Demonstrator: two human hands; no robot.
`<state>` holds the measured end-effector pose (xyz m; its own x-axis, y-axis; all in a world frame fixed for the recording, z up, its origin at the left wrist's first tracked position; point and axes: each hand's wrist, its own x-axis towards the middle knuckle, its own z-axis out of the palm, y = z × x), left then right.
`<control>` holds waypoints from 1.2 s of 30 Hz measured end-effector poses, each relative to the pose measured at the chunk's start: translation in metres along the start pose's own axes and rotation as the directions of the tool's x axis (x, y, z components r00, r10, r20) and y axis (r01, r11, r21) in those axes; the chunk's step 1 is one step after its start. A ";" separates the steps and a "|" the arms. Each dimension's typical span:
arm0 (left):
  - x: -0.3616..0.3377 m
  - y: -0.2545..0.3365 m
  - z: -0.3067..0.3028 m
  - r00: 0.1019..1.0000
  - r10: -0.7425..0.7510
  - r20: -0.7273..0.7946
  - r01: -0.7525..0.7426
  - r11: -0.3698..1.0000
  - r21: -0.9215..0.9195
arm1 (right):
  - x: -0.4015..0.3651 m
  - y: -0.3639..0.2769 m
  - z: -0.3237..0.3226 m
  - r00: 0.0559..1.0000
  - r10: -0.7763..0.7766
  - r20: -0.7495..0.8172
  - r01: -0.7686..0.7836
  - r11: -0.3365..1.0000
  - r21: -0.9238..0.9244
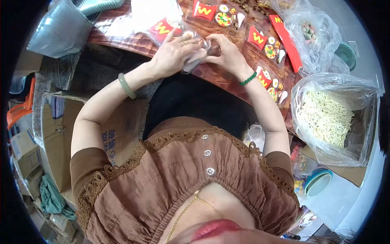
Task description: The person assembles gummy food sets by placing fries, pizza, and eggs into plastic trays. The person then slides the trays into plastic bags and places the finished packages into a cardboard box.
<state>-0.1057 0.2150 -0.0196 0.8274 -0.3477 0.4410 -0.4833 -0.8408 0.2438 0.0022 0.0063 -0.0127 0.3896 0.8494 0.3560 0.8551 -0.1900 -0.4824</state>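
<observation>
A clear plastic blister pack (192,65) lies between my hands at the table's near edge, with a red piece (161,29) marked in yellow inside it. My left hand (174,55) reaches across the pack from the left, its fingers over the top and gripping it. At the pack's right edge, my right hand (228,55) holds on with curved thumb and forefinger. The palms and fingers hide part of the contents. Farther back rests a similar pack (204,11) with a red fries box, an egg, a round colourful piece and a white drumstick shape.
More filled packs (258,38) lie along the right of the brown table (237,83). Stacked clear trays (61,30) stand at left. A red strip (286,44), a plastic bag of small pieces (313,34) and a lined carton of pale noodle-like pieces (325,118) are at right.
</observation>
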 end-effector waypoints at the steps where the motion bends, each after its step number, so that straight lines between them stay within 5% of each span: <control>1: 0.003 0.016 -0.009 0.994 0.095 -0.055 -0.102 0.985 -0.137 | 0.006 -0.005 -0.001 0.992 0.118 -0.035 -0.114 0.989 0.095; 2: 0.007 0.033 -0.022 0.988 0.135 -0.074 -0.147 0.970 -0.195 | 0.010 -0.011 -0.004 0.970 0.237 -0.055 -0.223 0.955 0.195; 5: 0.018 0.065 -0.082 0.984 0.170 -0.045 -0.175 0.923 -0.342 | 0.023 -0.048 -0.044 0.979 -0.150 -0.138 0.157 0.987 0.034; 7: 0.025 0.079 -0.136 0.974 0.226 0.004 -0.195 0.848 -0.493 | 0.023 -0.084 -0.077 0.960 -0.232 -0.159 0.247 0.966 0.081; 9: 0.012 0.090 -0.165 0.977 -0.031 0.210 0.183 0.625 -0.759 | 0.015 -0.106 -0.093 0.944 -0.255 -0.208 0.293 0.940 0.176; 10: 0.004 0.092 -0.162 0.992 -0.097 0.086 0.116 0.381 -0.917 | 0.008 -0.110 -0.092 0.945 -0.253 -0.209 0.290 0.942 0.169; 13: -0.006 0.071 -0.134 0.926 -0.268 0.267 0.311 0.137 -0.941 | -0.020 -0.121 -0.074 0.969 0.154 -0.192 -0.022 0.833 0.553; 15: -0.011 0.047 -0.104 0.844 -0.214 0.492 0.481 -0.105 -0.871 | -0.034 -0.101 -0.047 0.934 0.288 -0.211 -0.135 0.831 0.539; 16: -0.015 0.041 -0.076 0.786 -0.315 0.533 0.512 -0.153 -0.845 | -0.040 -0.083 -0.030 0.905 0.359 -0.227 -0.181 0.809 0.559; 17: -0.019 0.035 -0.050 0.754 -0.371 0.542 0.533 -0.136 -0.835 | -0.044 -0.070 -0.023 0.905 0.361 -0.226 -0.183 0.810 0.558; 19: -0.021 0.031 -0.012 0.674 -0.480 0.561 0.554 -0.173 -0.814 | -0.051 -0.048 -0.016 0.801 0.596 0.055 -0.461 0.557 0.691; 21: -0.010 0.034 -0.002 0.644 -0.533 0.548 0.556 -0.166 -0.815 | -0.049 -0.027 -0.013 0.767 0.636 0.081 -0.567 0.614 0.549; 22: -0.006 0.032 0.002 0.613 -0.588 0.528 0.554 -0.156 -0.817 | -0.048 -0.019 -0.014 0.839 0.501 -0.211 -0.462 0.862 0.208; 23: -0.005 0.025 0.009 0.626 -0.615 0.480 0.548 -0.091 -0.832 | -0.045 -0.017 -0.016 0.881 0.240 -0.407 -0.346 0.915 -0.208; 24: -0.003 0.025 0.010 0.624 -0.615 0.482 0.549 -0.095 -0.831 | -0.031 -0.032 -0.032 0.896 0.191 -0.401 -0.316 0.909 -0.271; 25: 0.001 0.026 0.010 0.647 -0.611 0.457 0.536 -0.062 -0.842 | -0.019 -0.035 -0.035 0.896 0.194 -0.399 -0.317 0.909 -0.271; 27: 0.004 0.026 0.016 0.669 -0.600 0.439 0.530 -0.030 -0.848 | 0.002 -0.038 -0.030 0.943 -0.167 -0.286 0.078 0.951 -0.298; 29: 0.006 0.023 0.027 0.770 -0.585 0.256 0.430 0.179 -0.885 | 0.020 -0.043 -0.021 0.944 -0.263 -0.200 0.168 0.904 -0.394; 32: 0.007 0.020 0.028 0.799 -0.581 0.153 0.423 0.363 -0.830 | 0.033 -0.023 -0.013 0.963 -0.247 -0.104 0.193 0.908 -0.371; 36: 0.000 0.011 0.026 0.824 -0.532 0.195 0.475 0.462 -0.748 | 0.038 -0.016 -0.012 0.970 -0.238 0.056 0.243 0.922 -0.302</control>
<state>-0.1031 0.1951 -0.0395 0.9947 0.0795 0.0655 -0.0443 -0.2437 0.9688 0.0076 0.0355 0.0180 0.1555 0.8963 0.4154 0.9863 -0.1172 -0.1163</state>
